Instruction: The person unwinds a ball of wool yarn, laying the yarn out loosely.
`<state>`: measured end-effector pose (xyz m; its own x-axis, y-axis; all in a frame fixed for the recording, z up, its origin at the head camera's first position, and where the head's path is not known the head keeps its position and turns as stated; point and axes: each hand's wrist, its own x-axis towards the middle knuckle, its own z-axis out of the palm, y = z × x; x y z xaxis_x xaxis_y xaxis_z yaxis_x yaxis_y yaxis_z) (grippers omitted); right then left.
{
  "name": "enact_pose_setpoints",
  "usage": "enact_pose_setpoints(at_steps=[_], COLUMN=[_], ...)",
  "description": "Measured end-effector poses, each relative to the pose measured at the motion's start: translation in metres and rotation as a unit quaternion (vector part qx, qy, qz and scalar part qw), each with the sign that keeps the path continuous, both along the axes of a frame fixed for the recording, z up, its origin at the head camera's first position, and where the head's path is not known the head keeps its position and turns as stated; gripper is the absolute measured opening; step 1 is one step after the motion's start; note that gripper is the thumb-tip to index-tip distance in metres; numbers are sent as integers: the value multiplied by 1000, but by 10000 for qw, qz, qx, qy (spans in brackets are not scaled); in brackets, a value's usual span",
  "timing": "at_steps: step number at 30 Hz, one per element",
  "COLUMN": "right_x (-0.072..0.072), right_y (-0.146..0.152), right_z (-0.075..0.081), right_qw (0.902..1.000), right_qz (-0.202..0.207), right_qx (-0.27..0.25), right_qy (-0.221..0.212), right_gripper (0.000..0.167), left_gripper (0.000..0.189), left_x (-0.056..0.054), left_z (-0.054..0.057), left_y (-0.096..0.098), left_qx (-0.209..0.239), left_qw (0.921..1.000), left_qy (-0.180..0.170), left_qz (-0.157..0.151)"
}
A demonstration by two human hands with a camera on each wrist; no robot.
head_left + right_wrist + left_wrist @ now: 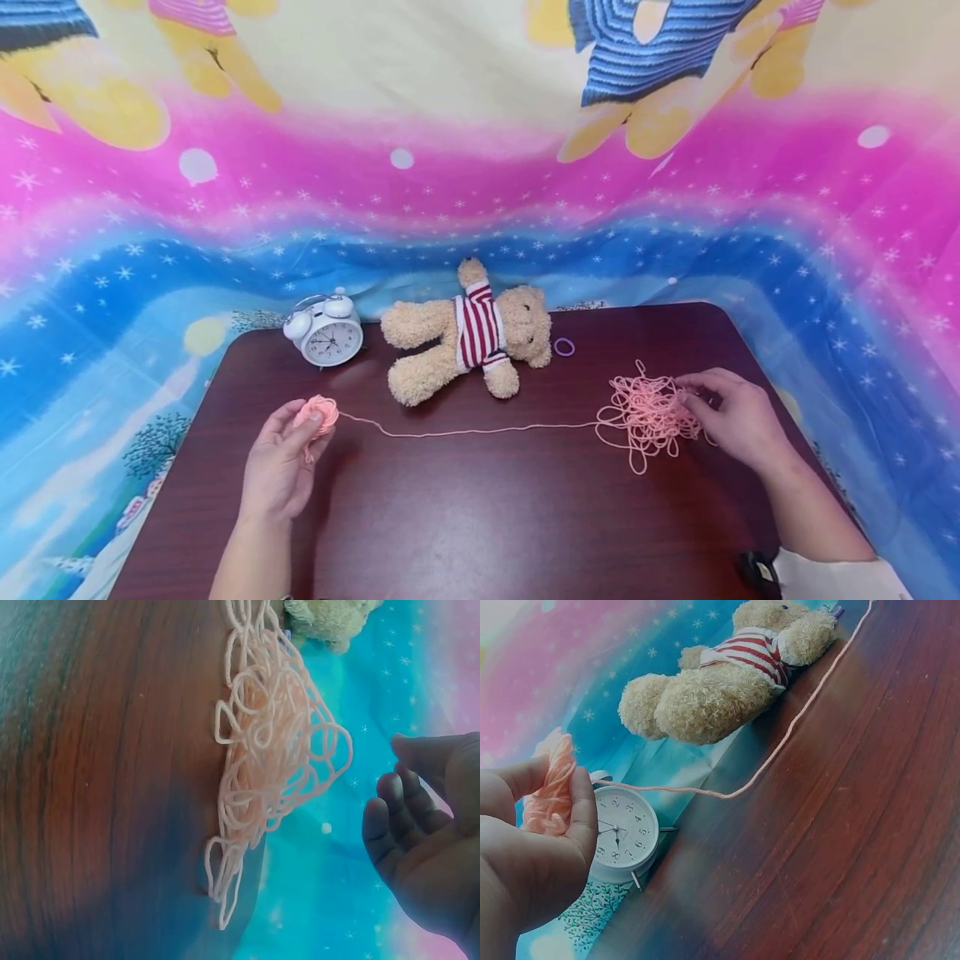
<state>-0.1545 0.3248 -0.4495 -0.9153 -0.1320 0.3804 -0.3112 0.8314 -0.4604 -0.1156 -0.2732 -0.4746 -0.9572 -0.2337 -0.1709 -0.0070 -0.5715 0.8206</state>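
My left hand (283, 462) pinches a small wound ball of peach yarn (318, 414) between thumb and fingers, above the table's left side. The same wound yarn (551, 787) shows between the fingers in the left wrist view. From it a single strand (480, 431) runs right, across the table, to a loose tangled heap of the same yarn (651, 412). By the heap's right edge is my right hand (738, 417), its fingers loosely bent. In the right wrist view that hand (431, 832) stands apart from the tangled yarn (270, 742) and holds nothing.
Behind the strand a teddy bear (476, 333) in a striped shirt lies on its back. A white twin-bell alarm clock (333, 340) stands at the back left. Near the bear's head lies a purple ring (564, 347). A printed cloth (480, 192) surrounds the dark wooden table (480, 517).
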Motion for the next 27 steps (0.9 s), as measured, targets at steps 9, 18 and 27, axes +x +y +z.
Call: enact_pose_setpoints(at_steps=[9,18,27], right_x=[-2,-4,-3], right_y=[-3,-17,-57], right_z=[-3,-4,-4], right_qw=[9997,9991,9971], right_qz=[-87,-69,313], right_qx=[-12,-349,-674], right_qy=[222,246,-129], right_gripper=[26,32,39], left_gripper=[15,22,25], left_x=[-2,-4,-8], left_z=[3,4,6], left_y=[10,22,37], left_qx=[-185,-299,-479], left_qw=[9998,9994,9983], left_qy=[115,159,83], left_qz=[-48,-88,-315])
